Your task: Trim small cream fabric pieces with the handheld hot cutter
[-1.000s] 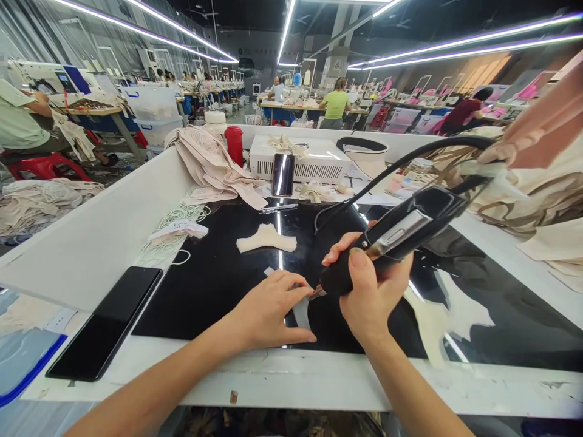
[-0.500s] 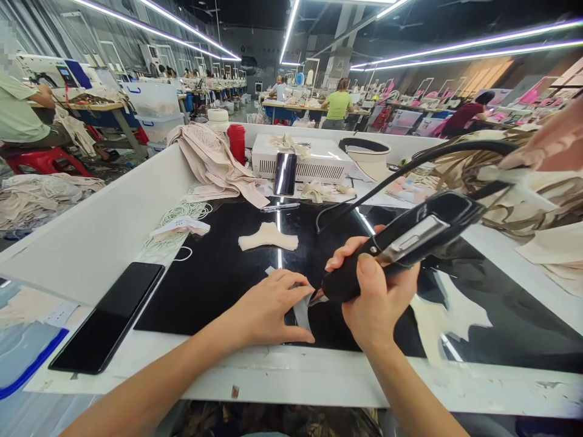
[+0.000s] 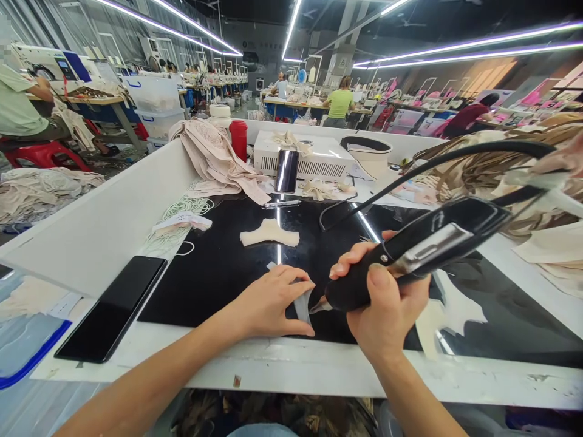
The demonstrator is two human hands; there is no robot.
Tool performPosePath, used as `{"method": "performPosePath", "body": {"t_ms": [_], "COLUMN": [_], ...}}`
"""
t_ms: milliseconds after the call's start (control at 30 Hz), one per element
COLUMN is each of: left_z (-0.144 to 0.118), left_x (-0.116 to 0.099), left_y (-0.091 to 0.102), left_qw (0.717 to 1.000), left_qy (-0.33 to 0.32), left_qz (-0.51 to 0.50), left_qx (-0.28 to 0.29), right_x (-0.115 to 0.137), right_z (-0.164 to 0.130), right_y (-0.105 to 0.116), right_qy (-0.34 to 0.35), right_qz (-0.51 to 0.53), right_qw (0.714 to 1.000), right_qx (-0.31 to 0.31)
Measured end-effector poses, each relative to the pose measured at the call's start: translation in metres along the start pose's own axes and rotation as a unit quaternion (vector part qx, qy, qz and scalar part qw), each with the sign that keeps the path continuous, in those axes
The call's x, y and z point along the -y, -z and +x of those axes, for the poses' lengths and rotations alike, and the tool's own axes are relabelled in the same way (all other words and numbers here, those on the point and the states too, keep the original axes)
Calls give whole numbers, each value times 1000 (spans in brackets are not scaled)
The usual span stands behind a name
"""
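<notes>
My right hand (image 3: 387, 303) grips a black corded hand tool (image 3: 419, 249) with a metal tip that points down-left at a small pale fabric strip (image 3: 301, 306). My left hand (image 3: 268, 303) lies flat on the glossy black work surface (image 3: 218, 273) and pins that strip with its fingertips, right beside the tool tip. A cream fabric piece (image 3: 269, 233) lies further back on the black surface. The tool's black cable (image 3: 455, 158) arcs up to the right.
A black phone (image 3: 112, 306) lies at the left on the white table edge. White cord coils (image 3: 177, 218), a beige garment heap (image 3: 214, 158), a red cup (image 3: 238, 138), a white box unit (image 3: 319, 159) and a second phone (image 3: 286, 171) stand behind. Beige fabric piles up at right (image 3: 501, 176). Other people sit at distant sewing stations.
Both hands have slid slightly toward the near table edge with the tool and strip. The view has shifted a little; grips are unchanged.
</notes>
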State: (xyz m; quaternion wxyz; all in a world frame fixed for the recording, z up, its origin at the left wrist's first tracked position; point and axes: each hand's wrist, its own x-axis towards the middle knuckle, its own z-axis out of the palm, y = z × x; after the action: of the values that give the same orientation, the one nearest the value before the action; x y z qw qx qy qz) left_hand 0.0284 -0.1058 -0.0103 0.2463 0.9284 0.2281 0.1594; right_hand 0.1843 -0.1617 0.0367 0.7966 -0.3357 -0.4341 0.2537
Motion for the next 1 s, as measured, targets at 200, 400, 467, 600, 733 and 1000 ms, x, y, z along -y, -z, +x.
{"method": "performPosePath", "body": {"t_ms": [200,400,467,600,733,1000], "left_z": [0,-1,-2,-3,-4,-4], "left_x": [-2,-1,0,3,7,6], "left_y": [1,1,2,5,6,2], "left_qw": [1000,1000,1000,999,999,998], "left_qy": [2,-8,-14,-15,-29,-57], "left_qz": [-4,-2,-5,-1,7,-9], "left_qx": [1,0,-5,-33,-39,-26], "right_x": [3,2,3,4,4,3], "right_z": [-10,-7,-3,8,21,26], "right_y": [5,10,14,27,40,29], "right_qy": [-12,-3,7,35,68,76], "right_qz": [-20,-34,-39,-65,-85,-76], "right_qw": [1000,999,999,997,994,993], "right_qx": [15,22,16,-4,-31,-49]}}
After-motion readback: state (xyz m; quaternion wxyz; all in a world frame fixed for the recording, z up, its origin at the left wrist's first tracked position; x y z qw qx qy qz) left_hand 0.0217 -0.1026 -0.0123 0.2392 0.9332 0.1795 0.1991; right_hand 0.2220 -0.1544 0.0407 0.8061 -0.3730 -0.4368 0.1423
